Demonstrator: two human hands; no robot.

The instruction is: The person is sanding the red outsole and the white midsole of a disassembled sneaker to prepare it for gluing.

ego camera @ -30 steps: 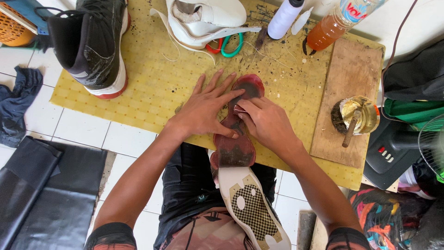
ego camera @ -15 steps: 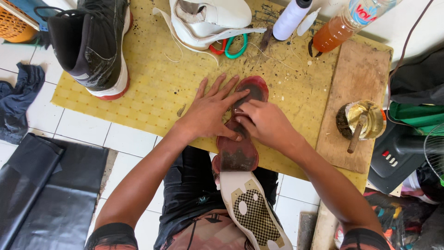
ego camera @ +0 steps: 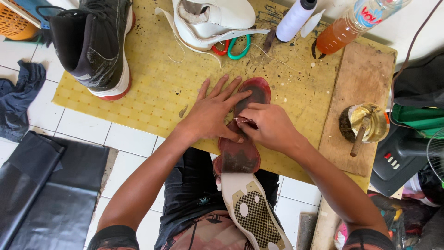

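Observation:
A dark red shoe sole (ego camera: 240,153) lies lengthwise on the yellow mat (ego camera: 152,88), its heel end toward me. My left hand (ego camera: 213,111) presses flat on the sole's left side, fingers spread over the toe part. My right hand (ego camera: 270,126) pinches a small pale scrap (ego camera: 243,121) against the middle of the sole, fingertips meeting the left hand's. A white sole with a chequered tread (ego camera: 252,210) rests on my lap, just below the red one.
A black high-top shoe (ego camera: 95,46) stands at the mat's far left, a white shoe upper (ego camera: 212,21) at the top, with scissors (ego camera: 233,48), a thread spool (ego camera: 296,18) and an orange-liquid bottle (ego camera: 344,30). A glue tin with a stick (ego camera: 365,125) sits on a wooden board (ego camera: 365,74).
Both hands stay on the red sole; fingers have shifted slightly. The view itself has drifted a little.

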